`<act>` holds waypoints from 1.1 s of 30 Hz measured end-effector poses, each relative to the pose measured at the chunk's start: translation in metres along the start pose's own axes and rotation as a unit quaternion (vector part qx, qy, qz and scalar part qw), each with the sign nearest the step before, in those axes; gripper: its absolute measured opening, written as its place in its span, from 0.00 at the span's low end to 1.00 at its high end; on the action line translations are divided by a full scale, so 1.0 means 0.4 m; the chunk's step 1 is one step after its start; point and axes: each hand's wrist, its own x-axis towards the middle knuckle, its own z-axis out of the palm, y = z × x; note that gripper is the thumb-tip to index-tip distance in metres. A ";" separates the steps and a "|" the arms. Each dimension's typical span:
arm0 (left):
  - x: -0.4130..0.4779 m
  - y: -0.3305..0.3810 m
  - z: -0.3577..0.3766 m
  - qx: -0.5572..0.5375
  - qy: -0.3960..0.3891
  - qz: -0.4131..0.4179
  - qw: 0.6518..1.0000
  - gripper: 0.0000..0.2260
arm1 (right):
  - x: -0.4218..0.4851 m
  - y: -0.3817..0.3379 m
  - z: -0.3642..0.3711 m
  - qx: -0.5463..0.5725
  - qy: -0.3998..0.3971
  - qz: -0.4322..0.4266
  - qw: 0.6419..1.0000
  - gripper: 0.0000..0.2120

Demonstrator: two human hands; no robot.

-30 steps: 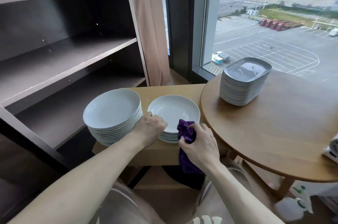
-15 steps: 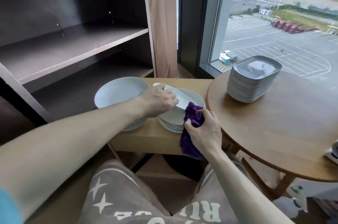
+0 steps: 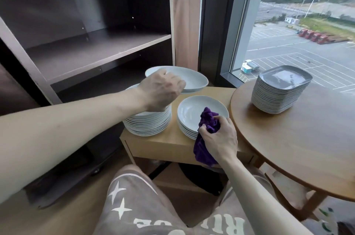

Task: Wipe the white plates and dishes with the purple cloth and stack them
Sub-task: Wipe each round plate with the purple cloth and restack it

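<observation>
The short stack (image 3: 199,113) of dishes sits on the small tabletop (image 3: 163,144). At its near rim the right hand (image 3: 219,138) keeps its grip clamped on the bunched purple cloth (image 3: 208,119) — one end hangs below. Up and left of it, the left hand's (image 3: 161,88) grip pinches a tilted white dish (image 3: 192,79) over the taller stack (image 3: 148,123). Rectangular plates (image 3: 280,90) stand well to its right.

**Both hands gripping, arms reaching forward**

The left arm stretches in from the left, and the left hand (image 3: 161,88), knuckles up, curls its fingers on the near rim of a white plate (image 3: 192,79). The right hand (image 3: 219,136) sits lower, its fingers bunched round the purple cloth (image 3: 208,119).
</observation>
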 end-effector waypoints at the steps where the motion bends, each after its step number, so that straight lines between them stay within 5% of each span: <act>1: -0.021 -0.004 0.003 -0.005 -0.007 -0.015 1.000 0.07 | -0.001 -0.003 0.008 0.001 -0.001 0.000 1.000 0.13; 10: -0.168 0.027 0.065 -0.037 -0.082 -0.132 0.987 0.11 | -0.008 -0.016 0.047 -0.008 -0.021 -0.012 1.000 0.14; 23: -0.186 0.043 0.171 -0.081 -0.168 -0.091 0.978 0.13 | 0.030 0.019 0.025 -0.046 -0.017 -0.007 0.999 0.16; 26: -0.182 0.034 0.188 -0.213 -0.209 -0.124 0.946 0.14 | 0.069 0.025 0.017 -0.064 -0.026 -0.007 0.998 0.18; 31: -0.169 0.024 0.193 -0.383 -0.276 -0.248 0.846 0.12 | 0.135 0.026 0.015 -0.105 -0.038 -0.018 0.994 0.14; 33: -0.149 0.047 0.189 -0.389 -0.290 -0.253 0.837 0.24 | 0.156 0.026 0.018 -0.136 -0.044 -0.044 0.989 0.14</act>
